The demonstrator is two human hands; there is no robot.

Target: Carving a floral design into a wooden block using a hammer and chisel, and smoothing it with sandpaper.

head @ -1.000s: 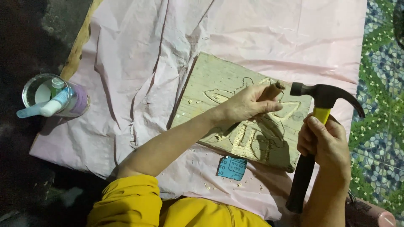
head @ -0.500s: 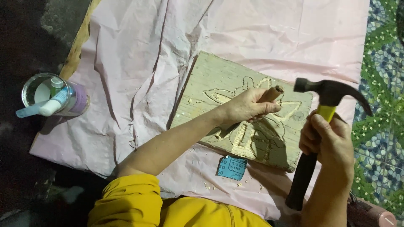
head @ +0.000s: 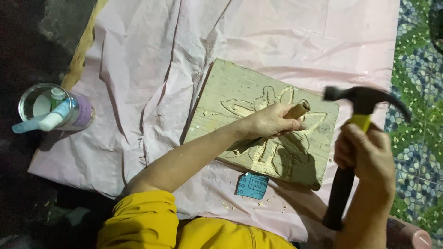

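The left hand is wrapped tight round a wooden-handled chisel, its butt pointing up and right, its long axis slanting down-left into the pale carved wooden board lying on the pink plastic sheet. The right hand grips a black-headed hammer with a yellow neck, now lifted higher than half a second ago, handle running down-left. A small blue rectangular sandpaper piece lies just below the board.

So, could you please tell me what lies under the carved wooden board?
The wooden board rests on a wrinkled pink sheet. A blue sandpaper piece lies at its near edge. Whatever sits directly beneath the board is covered.
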